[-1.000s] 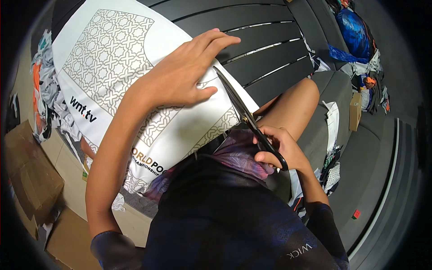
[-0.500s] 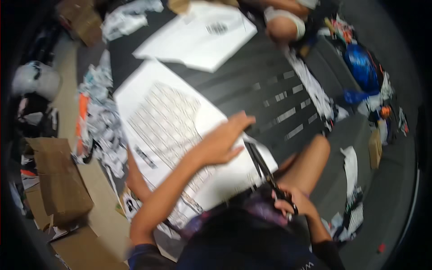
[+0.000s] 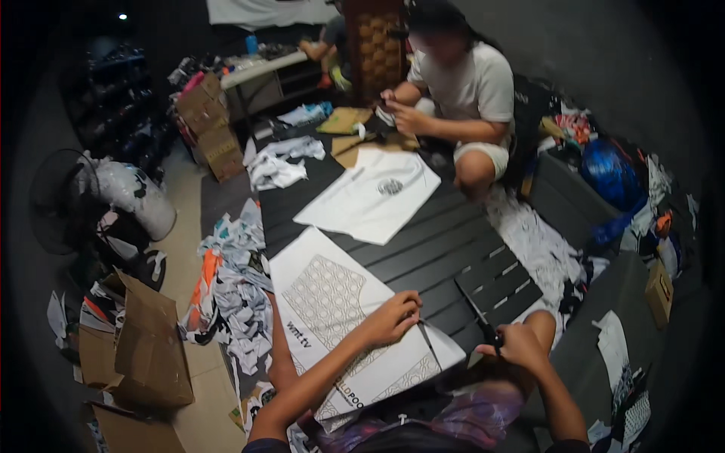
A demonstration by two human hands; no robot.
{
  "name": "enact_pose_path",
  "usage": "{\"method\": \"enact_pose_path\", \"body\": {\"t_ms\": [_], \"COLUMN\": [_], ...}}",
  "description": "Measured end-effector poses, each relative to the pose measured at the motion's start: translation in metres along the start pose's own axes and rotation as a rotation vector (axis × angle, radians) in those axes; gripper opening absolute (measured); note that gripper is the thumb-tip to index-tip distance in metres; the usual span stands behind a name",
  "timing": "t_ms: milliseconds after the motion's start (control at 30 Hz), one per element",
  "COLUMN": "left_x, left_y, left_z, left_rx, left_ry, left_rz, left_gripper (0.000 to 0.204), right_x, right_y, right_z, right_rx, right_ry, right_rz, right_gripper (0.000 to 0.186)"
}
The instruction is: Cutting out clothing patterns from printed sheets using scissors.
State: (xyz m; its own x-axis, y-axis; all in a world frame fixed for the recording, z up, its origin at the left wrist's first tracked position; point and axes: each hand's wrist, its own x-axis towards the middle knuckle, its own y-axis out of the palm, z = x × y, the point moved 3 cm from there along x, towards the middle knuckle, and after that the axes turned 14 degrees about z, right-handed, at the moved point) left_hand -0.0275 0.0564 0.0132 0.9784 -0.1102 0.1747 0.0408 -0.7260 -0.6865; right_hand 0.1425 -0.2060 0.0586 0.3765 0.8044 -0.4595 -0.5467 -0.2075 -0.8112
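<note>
A white printed cloth panel (image 3: pixel 362 325) with a lattice pattern lies across the near side of a black slatted table, reaching to my lap. At its right edge my left hand (image 3: pixel 394 318) has its fingers curled and pinches the cloth. A narrow dark gap runs through the panel just below that hand. My right hand (image 3: pixel 519 349) is wrapped round the black handles of a pair of scissors (image 3: pixel 476 306). Their long blades point up and left over the slats, apart from the cloth.
A second white panel (image 3: pixel 370 198) with a round dark print lies farther back. Across the table a person (image 3: pixel 468 98) in a white shirt crouches. Fabric scraps (image 3: pixel 238 294) pile up left and right. Cardboard boxes (image 3: pixel 151 340) stand at the left, a blue bag (image 3: pixel 610 174) at the right.
The view has tilted up, showing more of the room and the other person. The scissors have swung away from the panel's edge to the right; my left hand has gone from outstretched to curled.
</note>
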Motion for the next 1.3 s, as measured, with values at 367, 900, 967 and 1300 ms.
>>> {"method": "enact_pose_path", "body": {"t_ms": [367, 900, 967, 1300], "left_x": [-0.014, -0.097, -0.102, -0.075], "left_y": [-0.020, -0.071, -0.073, -0.084], "left_z": [-0.028, -0.143, -0.167, -0.190], "left_rx": [-0.301, -0.363, -0.359, -0.377], "left_ry": [-0.155, -0.098, -0.087, 0.028], "left_rz": [-0.098, -0.135, -0.113, -0.046], "left_gripper": [0.021, 0.020, 0.021, 0.020], "right_x": [0.040, -0.039, -0.062, -0.052], "right_y": [-0.023, -0.032, -0.036, -0.057], "right_z": [0.085, 0.176, 0.191, 0.216], "right_rx": [-0.170, 0.959, 0.976, 1.658], "right_ry": [-0.377, -0.894, -0.931, -1.022], "right_rz": [-0.121, 0.049, 0.107, 0.143], "right_gripper": [0.065, 0.033, 0.033, 0.038]}}
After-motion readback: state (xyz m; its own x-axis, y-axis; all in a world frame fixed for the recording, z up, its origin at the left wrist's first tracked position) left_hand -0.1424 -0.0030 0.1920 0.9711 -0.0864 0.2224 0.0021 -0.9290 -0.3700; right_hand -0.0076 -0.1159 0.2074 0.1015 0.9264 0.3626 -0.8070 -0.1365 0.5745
